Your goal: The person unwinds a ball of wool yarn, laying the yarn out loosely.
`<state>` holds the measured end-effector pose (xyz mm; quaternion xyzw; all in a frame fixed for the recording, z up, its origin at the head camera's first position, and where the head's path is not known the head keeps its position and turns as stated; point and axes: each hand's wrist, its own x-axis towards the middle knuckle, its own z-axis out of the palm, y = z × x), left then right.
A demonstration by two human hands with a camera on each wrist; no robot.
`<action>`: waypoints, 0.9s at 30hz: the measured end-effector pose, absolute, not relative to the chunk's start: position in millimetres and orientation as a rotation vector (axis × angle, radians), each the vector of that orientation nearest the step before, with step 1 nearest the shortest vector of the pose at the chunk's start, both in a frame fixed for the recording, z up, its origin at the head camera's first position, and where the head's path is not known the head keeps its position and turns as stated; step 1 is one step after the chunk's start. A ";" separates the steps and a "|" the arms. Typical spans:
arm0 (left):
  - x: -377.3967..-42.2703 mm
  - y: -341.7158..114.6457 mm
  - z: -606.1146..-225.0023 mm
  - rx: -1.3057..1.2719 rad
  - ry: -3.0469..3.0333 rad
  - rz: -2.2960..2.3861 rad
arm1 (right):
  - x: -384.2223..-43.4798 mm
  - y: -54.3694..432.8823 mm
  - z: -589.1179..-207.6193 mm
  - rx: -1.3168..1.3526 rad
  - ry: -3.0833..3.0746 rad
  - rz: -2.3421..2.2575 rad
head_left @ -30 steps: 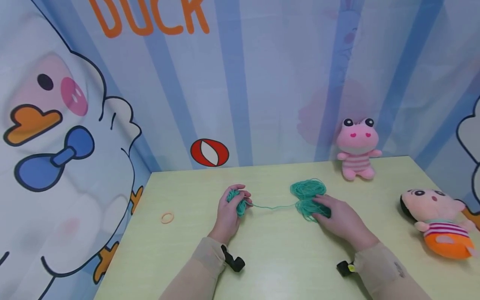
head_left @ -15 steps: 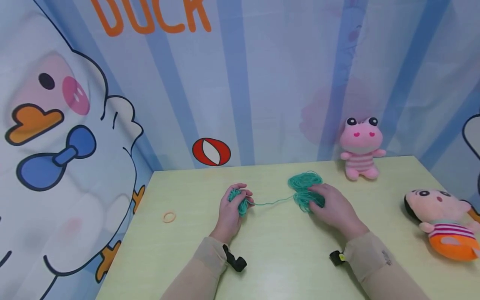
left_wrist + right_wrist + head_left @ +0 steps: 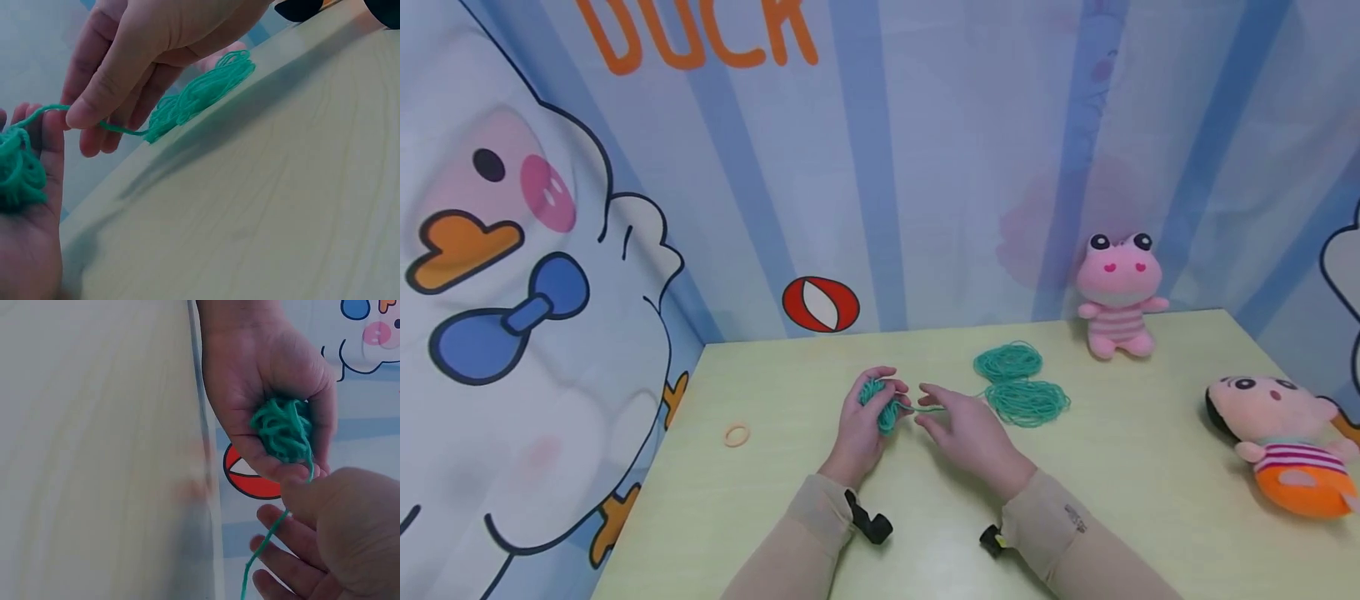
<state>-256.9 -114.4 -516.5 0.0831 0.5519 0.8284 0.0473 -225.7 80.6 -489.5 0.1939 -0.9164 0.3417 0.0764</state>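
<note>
My left hand (image 3: 859, 425) holds a small bundle of green yarn (image 3: 872, 393) in its palm, fingers curled around it. The right wrist view shows that yarn bundle (image 3: 284, 431) as loose, looped strands. My right hand (image 3: 973, 433) is close beside it, thumb and fingers on either side of the strand (image 3: 265, 540) that leaves the bundle. A gap shows between thumb and forefinger in the head view. To the right, the strand runs on to a loose skein of green yarn (image 3: 1028, 403) on the table, its upper lobe (image 3: 1008, 362) lying behind.
An orange ring (image 3: 737, 434) lies on the table (image 3: 760, 517) at the left. A pink plush toy (image 3: 1117, 300) sits at the back right, and a plush doll (image 3: 1288, 450) lies at the right edge. A printed curtain (image 3: 955, 167) hangs behind the table.
My right hand has let go of the skein and moved left to the strand beside my left hand. Before that, it shifted the skein slightly. My left hand keeps holding its bundle.
</note>
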 end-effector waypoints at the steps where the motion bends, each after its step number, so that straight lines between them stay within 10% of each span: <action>1: -257.1 -113.8 -517.2 0.252 1.688 2.524 | -226.2 78.6 -490.0 0.556 -2.748 1.008; 27: -258.5 -116.1 -520.5 0.077 1.902 2.573 | -198.9 192.7 -494.7 0.311 -2.555 1.060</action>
